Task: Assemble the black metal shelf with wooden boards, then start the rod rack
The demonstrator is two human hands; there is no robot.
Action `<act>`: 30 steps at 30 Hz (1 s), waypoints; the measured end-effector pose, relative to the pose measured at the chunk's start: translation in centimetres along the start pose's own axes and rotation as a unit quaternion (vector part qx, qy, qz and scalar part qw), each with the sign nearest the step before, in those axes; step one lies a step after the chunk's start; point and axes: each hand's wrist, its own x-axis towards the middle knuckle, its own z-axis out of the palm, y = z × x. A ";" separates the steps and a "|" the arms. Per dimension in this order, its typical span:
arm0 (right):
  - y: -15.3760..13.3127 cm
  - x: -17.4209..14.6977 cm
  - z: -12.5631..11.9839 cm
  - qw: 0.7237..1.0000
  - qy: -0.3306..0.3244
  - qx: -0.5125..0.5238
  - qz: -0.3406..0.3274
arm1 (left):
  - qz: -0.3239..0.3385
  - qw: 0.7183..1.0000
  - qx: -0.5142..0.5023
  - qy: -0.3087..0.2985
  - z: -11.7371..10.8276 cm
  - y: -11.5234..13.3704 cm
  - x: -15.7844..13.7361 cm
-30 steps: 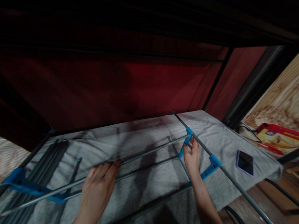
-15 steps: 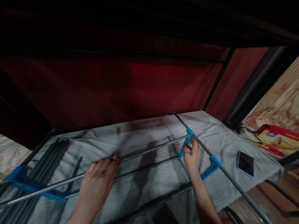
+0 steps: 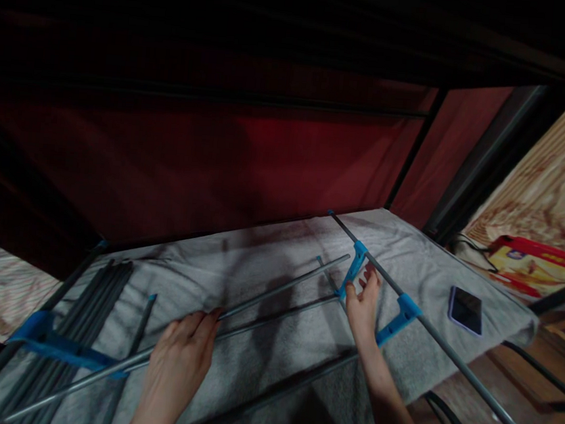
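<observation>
My left hand [image 3: 183, 355] is closed around a thin grey metal tube [image 3: 280, 290], palm down. One end of this tube stops short of a blue plastic bracket [image 3: 353, 271], and its other end slants down to the lower left across another blue bracket [image 3: 67, 351]. Beside the right-hand bracket is my right hand [image 3: 364, 305], thumb and fingers apart with nothing between them. The thumb is close to the bracket; I cannot tell whether it touches. A long side rail [image 3: 386, 274] runs through that bracket and a third blue bracket [image 3: 399, 318].
Several loose grey tubes [image 3: 83, 313] lie side by side at the left on a grey blanket [image 3: 253, 262]. A phone [image 3: 466, 310] rests on the blanket at the right. Behind is a red panel [image 3: 267, 164] in a dark frame. A red and yellow box [image 3: 539, 267] stands beyond.
The tube's far end has come away from the blue bracket, leftward and down, with my left hand still on it. My right hand's fingers have spread apart.
</observation>
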 end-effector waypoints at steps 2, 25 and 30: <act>0.2 -1.1 0.1 1.000 0.001 0.012 -0.001 | -0.009 1.000 -0.013 0.000 0.3 0.3 -0.7; 0.2 -4.5 -0.1 0.843 -0.188 0.341 0.371 | -0.157 0.965 -0.129 -0.165 0.6 1.9 -4.6; 5.3 -5.8 -0.4 0.820 -0.271 0.284 0.416 | -0.192 0.948 -0.122 -0.223 1.2 1.1 -6.6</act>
